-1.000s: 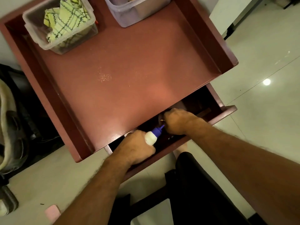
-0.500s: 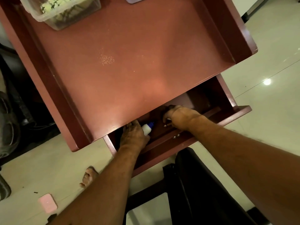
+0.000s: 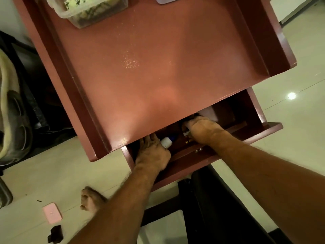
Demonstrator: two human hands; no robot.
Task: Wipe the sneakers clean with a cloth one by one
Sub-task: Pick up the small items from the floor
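Both hands in open drawer (image 3: pixel 228 152) under red worktop (image 3: pixel 158 67) — left grip (image 3: pixel 152 154) closed on bottle (image 3: pixel 166 142), right grip (image 3: pixel 202 129) unclear, pale tiled floor (image 3: pixel 44 173) below, tub (image 3: pixel 91 13) far beyond.

Both bare forearms extended forward and down, left hand (image 3: pixel 152 154) palm-down, fingers curled around a small object, right hand (image 3: pixel 202 130) further forward, knuckles up, fingers bent under, grip contents unclear, hands near, not touching
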